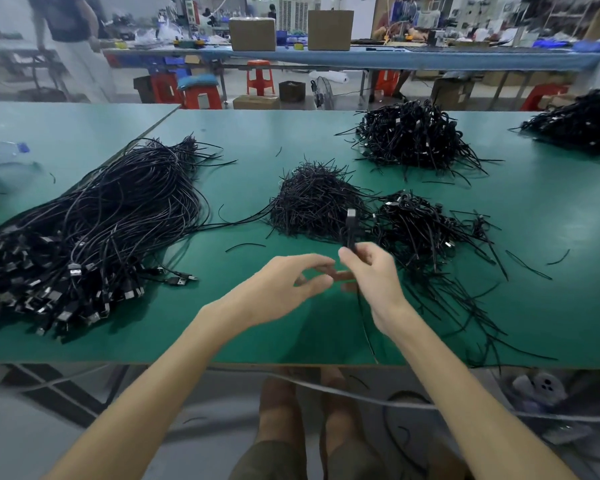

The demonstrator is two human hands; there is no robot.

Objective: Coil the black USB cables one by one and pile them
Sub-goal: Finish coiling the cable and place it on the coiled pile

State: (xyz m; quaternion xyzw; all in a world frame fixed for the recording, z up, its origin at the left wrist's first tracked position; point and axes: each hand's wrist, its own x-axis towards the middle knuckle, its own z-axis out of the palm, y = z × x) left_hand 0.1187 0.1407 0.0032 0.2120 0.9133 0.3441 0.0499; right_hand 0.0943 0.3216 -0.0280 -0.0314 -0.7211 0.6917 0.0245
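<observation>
matt green table (326, 133), black matt cables (94, 220)

On the table (257, 133), a bundle of loose cables (94, 230) is spread at the left. A heap of short ties (312, 202) is set in the middle, with a pile of coiled cables (426, 226) just beside it on the right. Behind these, a second pile (413, 136) and, at the far right, a third pile (582, 123) are placed.

- Even, fairly bright light from overhead falls on the matte green table (291, 133).
- Soft, dark shadows lie under the forearms and beside the cable heaps (312, 202).
- The left hand (278, 285) blurs slightly at its fingers.
- The wide lens bows the table's near edge.
- The background benches (395, 57) look smeared, perhaps from head motion.
</observation>
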